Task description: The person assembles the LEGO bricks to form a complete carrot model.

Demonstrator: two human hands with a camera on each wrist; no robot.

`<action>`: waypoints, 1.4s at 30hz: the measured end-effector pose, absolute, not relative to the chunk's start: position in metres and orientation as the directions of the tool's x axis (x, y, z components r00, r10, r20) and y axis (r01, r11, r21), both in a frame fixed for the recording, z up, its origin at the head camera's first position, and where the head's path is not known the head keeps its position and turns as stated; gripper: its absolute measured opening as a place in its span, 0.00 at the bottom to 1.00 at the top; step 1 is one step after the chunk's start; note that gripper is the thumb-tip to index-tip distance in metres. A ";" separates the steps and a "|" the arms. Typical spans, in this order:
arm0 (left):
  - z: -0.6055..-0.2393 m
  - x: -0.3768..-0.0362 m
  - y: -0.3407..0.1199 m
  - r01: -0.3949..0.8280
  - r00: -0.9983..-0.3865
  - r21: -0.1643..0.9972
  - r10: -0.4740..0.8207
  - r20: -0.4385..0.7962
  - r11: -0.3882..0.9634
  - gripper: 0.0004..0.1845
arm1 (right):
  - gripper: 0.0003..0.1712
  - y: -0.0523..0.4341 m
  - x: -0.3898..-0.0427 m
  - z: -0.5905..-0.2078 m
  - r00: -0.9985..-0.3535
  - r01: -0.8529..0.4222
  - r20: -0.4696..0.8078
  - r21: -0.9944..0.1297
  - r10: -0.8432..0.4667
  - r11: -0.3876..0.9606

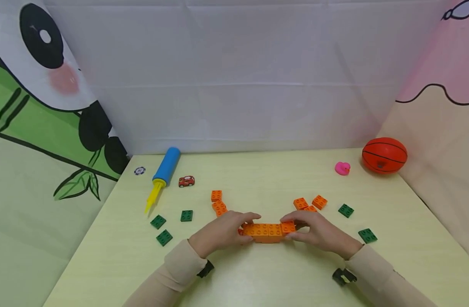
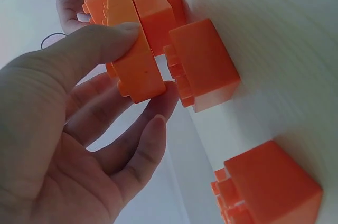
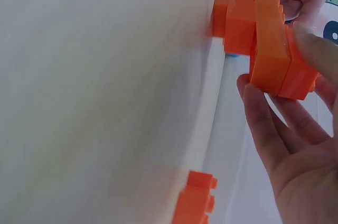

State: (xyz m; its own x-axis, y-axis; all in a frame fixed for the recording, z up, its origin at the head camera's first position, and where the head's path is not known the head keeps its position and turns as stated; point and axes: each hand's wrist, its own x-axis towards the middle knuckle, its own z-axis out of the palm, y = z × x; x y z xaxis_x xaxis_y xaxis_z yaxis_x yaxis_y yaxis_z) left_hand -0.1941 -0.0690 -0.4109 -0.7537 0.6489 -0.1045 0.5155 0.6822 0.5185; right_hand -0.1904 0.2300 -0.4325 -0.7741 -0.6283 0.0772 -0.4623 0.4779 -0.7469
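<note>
A row of joined orange toy bricks [image 1: 267,233] lies between both hands near the middle of the table. My left hand [image 1: 231,230] grips its left end; in the left wrist view the thumb [image 2: 124,39] presses the side of the upper bricks, other fingers behind. At the right end, my right hand [image 1: 319,230] pinches a small orange brick [image 3: 301,68] that sits on top of the row. More orange bricks [image 3: 240,20] form lower layers underneath. A slim gap shows between layers in the left wrist view. Whether every brick is fully pressed down I cannot tell.
Loose orange bricks [image 1: 300,204] lie beyond the right hand, others [image 1: 217,195] beyond the left. Green bricks [image 1: 186,215] are scattered on both sides. Farther back are a blue-yellow pump [image 1: 168,166], a red toy car [image 1: 186,181], a poker chip [image 1: 139,171], a pink duck [image 1: 342,168] and a ball [image 1: 384,155].
</note>
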 end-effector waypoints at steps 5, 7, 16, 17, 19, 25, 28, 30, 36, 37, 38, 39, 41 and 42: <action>-0.414 -0.194 -0.069 0.517 -0.754 0.520 0.649 -0.098 0.680 0.28 | 0.31 0.232 -0.189 -0.430 -0.784 -0.447 0.032 -0.721 -0.619 0.529; -0.414 -0.194 -0.069 0.516 -0.755 0.522 0.648 -0.097 0.679 0.28 | 0.33 0.236 -0.189 -0.428 -0.805 -0.415 0.010 -0.723 -0.593 0.552; -0.414 -0.194 -0.068 0.509 -0.758 0.531 0.645 -0.096 0.677 0.29 | 0.28 0.267 -0.204 -0.426 -0.876 -0.458 0.145 -0.548 -0.460 0.699; -0.413 -0.193 -0.068 0.511 -0.757 0.529 0.646 -0.096 0.678 0.29 | 0.28 0.270 -0.205 -0.427 -0.881 -0.455 0.140 -0.509 -0.451 0.730; -0.413 -0.193 -0.067 0.514 -0.756 0.526 0.648 -0.097 0.678 0.29 | 0.28 0.274 -0.208 -0.428 -0.891 -0.443 0.121 -0.450 -0.438 0.776; -0.413 -0.193 -0.067 0.516 -0.754 0.528 0.651 -0.093 0.674 0.29 | 0.26 0.279 -0.214 -0.429 -0.900 -0.403 0.009 -0.397 -0.435 0.824; -0.414 -0.193 -0.067 0.519 -0.753 0.531 0.652 -0.087 0.670 0.29 | 0.25 0.281 -0.214 -0.430 -0.895 -0.398 -0.021 -0.412 -0.446 0.819; -0.414 -0.193 -0.067 0.519 -0.754 0.532 0.651 -0.084 0.669 0.29 | 0.24 0.282 -0.214 -0.432 -0.889 -0.408 -0.019 -0.423 -0.458 0.809; -0.414 -0.193 -0.068 0.504 -0.763 0.536 0.640 -0.090 0.677 0.30 | 0.20 0.283 -0.213 -0.432 -0.871 -0.447 0.019 -0.446 -0.491 0.776; -0.415 -0.192 -0.068 0.503 -0.764 0.536 0.639 -0.091 0.678 0.30 | 0.19 0.283 -0.212 -0.431 -0.866 -0.462 0.044 -0.448 -0.497 0.765; -0.415 -0.192 -0.068 0.502 -0.765 0.536 0.638 -0.092 0.679 0.30 | 0.19 0.281 -0.210 -0.429 -0.862 -0.479 0.078 -0.453 -0.502 0.752; -0.415 -0.192 -0.068 0.503 -0.764 0.534 0.638 -0.090 0.679 0.30 | 0.19 0.280 -0.209 -0.428 -0.854 -0.499 0.116 -0.458 -0.507 0.735; -0.415 -0.192 -0.069 0.504 -0.764 0.536 0.639 -0.088 0.677 0.30 | 0.19 0.273 -0.205 -0.423 -0.833 -0.543 0.204 -0.479 -0.514 0.690; -0.415 -0.193 -0.069 0.505 -0.764 0.536 0.639 -0.086 0.676 0.30 | 0.20 0.269 -0.203 -0.421 -0.820 -0.566 0.249 -0.486 -0.515 0.666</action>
State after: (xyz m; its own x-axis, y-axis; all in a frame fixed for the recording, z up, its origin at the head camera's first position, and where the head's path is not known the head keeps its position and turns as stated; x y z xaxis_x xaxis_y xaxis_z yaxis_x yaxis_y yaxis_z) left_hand -0.1926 -0.0688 -0.4151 -0.7643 0.6391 -0.0859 0.5052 0.6763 0.5361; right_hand -0.2032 0.2688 -0.4207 -0.8202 -0.5148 0.2494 -0.5658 0.6657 -0.4865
